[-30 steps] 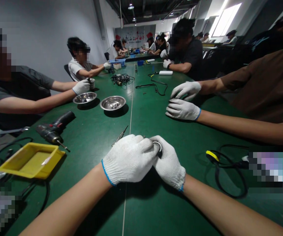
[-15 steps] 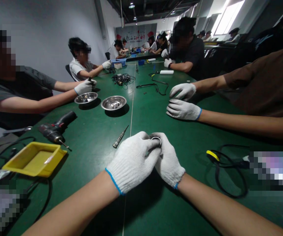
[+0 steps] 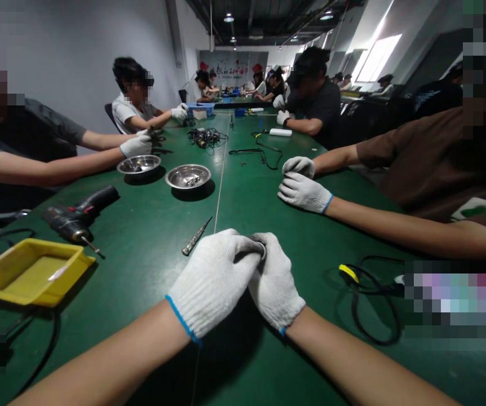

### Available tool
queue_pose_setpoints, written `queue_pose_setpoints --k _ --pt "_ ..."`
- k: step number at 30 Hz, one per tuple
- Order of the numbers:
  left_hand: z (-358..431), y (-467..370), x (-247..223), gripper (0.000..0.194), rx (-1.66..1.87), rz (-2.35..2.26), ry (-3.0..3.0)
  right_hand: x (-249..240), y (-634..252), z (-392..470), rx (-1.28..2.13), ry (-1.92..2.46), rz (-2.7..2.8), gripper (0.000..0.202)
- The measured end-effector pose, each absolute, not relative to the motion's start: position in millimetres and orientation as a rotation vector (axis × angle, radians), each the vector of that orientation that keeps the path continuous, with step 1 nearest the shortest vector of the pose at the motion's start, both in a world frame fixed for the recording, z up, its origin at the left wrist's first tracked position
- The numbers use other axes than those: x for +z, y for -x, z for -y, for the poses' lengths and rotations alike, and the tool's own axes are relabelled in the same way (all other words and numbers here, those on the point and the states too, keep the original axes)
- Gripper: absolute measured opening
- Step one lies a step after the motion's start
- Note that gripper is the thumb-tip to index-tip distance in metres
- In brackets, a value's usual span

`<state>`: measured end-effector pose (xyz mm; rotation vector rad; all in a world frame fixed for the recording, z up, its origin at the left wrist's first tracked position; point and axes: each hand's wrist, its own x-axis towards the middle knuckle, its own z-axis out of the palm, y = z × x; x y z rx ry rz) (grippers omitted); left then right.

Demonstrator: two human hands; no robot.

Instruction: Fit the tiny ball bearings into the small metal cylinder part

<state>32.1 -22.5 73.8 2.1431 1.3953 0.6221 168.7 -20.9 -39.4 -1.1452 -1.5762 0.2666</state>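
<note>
My left hand (image 3: 215,279) and my right hand (image 3: 277,279), both in white knitted gloves with blue cuffs, meet above the green table (image 3: 154,254). Between their fingertips is a small round metal ring (image 3: 263,250), mostly covered by the gloves. Fingers of both hands are closed around it. Just beyond my left hand, a small screwdriver (image 3: 195,238) with a clear handle lies on the table.
At the left are a yellow tray (image 3: 63,287) and a power drill (image 3: 71,220). Two metal bowls (image 3: 188,177) (image 3: 138,164) stand farther back. A black cable (image 3: 355,304) lies right. Co-workers' gloved hands (image 3: 304,192) rest at the right edge.
The camera view has shifted, so the table items and people sit a little farther left. My hands remain together around the ring, which is now seen more edge-on.
</note>
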Motion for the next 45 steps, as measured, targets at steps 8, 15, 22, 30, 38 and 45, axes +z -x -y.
queue_pose_setpoints --k 8,15,22,30,38,45 --pt "13.4 -26.8 70.8 0.013 0.688 -1.267 -2.194 -34.6 -169.8 22.5 0.214 1.107 1.644 0.015" --pt "7.6 -22.9 57.1 0.006 1.012 -1.225 -2.223 -28.2 -167.3 19.8 0.38 1.076 1.488 0.016" --pt "2.8 -19.0 21.8 0.007 1.451 -1.1 -2.199 -11.2 -167.2 11.9 1.064 1.03 0.891 0.043" --pt "1.4 -17.1 -5.1 0.009 1.457 -1.122 -2.223 -5.5 -168.9 8.7 1.482 0.967 0.758 0.06" --pt "1.2 -17.6 -5.6 0.012 1.362 -1.154 -2.172 -8.5 -166.8 8.8 1.475 0.97 0.768 0.049" --pt "-0.5 -15.6 -4.0 0.009 1.391 -1.169 -2.167 -5.7 -167.2 8.5 1.508 0.995 0.743 0.052"
